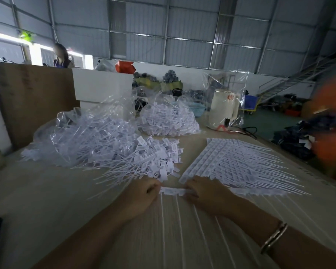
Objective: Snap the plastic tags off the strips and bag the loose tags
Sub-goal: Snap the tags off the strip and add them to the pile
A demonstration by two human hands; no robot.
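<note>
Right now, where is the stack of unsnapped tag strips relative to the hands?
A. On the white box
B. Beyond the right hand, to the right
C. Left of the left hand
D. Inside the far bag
B: the stack of unsnapped strips fans out beyond the right hand; the loose tags lie left.

The tabletop (pixel 47 200) is a pale, matt, smooth surface. The strip (pixel 172 190) is thin white plastic with a dull finish, and so are the stacked strips (pixel 239 162) and the loose tags (pixel 144 158). Two clear bags (pixel 97 121) are glossy, crinkled plastic film; another sheet of the same film (pixel 227 82) wraps a white, smooth appliance (pixel 221 107). A bangle (pixel 273 237) looks like polished metal. A brown board (pixel 31 98) looks like matt cardboard or wood. The wall panels (pixel 182 32) are ribbed sheet metal.
</note>
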